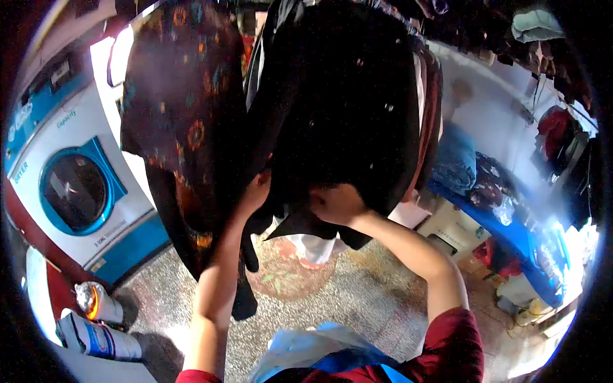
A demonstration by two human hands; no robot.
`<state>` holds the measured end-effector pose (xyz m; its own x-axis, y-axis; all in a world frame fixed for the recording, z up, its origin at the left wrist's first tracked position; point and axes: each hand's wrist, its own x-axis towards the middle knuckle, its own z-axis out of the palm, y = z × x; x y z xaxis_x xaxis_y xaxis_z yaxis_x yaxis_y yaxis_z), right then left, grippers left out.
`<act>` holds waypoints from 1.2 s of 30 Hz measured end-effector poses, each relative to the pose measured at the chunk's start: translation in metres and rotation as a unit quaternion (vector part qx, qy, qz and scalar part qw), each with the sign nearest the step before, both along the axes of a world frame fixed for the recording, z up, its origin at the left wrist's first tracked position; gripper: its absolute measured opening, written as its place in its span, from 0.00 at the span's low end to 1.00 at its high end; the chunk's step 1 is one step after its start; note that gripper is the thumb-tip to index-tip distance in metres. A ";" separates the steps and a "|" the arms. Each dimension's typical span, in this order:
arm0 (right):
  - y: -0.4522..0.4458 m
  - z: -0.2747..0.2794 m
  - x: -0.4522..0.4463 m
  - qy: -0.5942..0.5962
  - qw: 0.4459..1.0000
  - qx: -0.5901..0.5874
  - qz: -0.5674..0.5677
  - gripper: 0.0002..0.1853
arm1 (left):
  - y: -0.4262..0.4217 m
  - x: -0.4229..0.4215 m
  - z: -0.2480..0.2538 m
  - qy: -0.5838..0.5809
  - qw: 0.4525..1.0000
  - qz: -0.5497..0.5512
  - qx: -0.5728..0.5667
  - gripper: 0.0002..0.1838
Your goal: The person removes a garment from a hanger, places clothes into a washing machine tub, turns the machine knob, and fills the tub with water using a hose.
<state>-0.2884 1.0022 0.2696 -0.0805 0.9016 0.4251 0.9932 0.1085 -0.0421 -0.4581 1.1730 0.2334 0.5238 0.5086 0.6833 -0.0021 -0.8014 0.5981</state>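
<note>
Several garments hang side by side in front of me. My left hand (258, 186) is closed on the edge of a black garment (345, 96), near its lower left part. My right hand (338, 204) is closed at the same garment's lower hem, its fingers partly lost against the dark cloth. Left of it hangs a dark patterned garment (185, 96) with orange and red motifs. White cloth (313, 247) shows below the black hem. Brown and white garments (431, 121) hang behind on the right.
A white and blue dryer (73, 191) stands at the left, with containers (102, 338) on the floor below it. At the right, folded cloths (454, 159) lie on a blue-covered table (504, 242). More clothes hang at the far right.
</note>
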 end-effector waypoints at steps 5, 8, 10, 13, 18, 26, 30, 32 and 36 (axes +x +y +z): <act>-0.117 0.059 0.004 0.347 0.924 0.109 -0.117 0.06 | -0.018 0.022 0.013 -0.051 0.976 0.124 0.170 0.23; -0.164 0.080 0.034 0.336 0.911 0.172 -0.166 0.04 | -0.012 0.040 0.004 -0.083 0.962 0.151 0.212 0.23; -0.182 0.096 0.036 0.363 0.902 0.174 -0.156 0.07 | -0.007 0.057 -0.008 -0.085 0.963 0.153 0.206 0.23; -0.206 0.109 0.037 0.265 0.909 0.230 -0.225 0.10 | 0.002 0.083 -0.025 -0.080 0.967 0.152 0.189 0.23; -0.244 0.135 0.067 0.129 0.918 0.161 -0.339 0.14 | 0.012 0.108 -0.039 0.014 0.993 0.097 0.061 0.24; -0.242 0.135 0.079 0.081 0.937 0.150 -0.306 0.15 | 0.002 0.035 -0.011 -0.015 0.977 0.193 0.085 0.19; -0.230 0.126 0.100 0.177 0.939 0.240 -0.172 0.12 | 0.033 0.009 -0.033 -0.067 0.908 0.303 0.282 0.19; -0.226 0.123 0.110 0.079 0.950 0.261 -0.151 0.10 | 0.017 -0.026 -0.010 0.093 0.948 0.276 0.130 0.20; -0.218 0.130 0.083 0.120 0.927 0.259 -0.242 0.08 | 0.038 -0.050 -0.024 0.018 0.940 0.288 0.184 0.20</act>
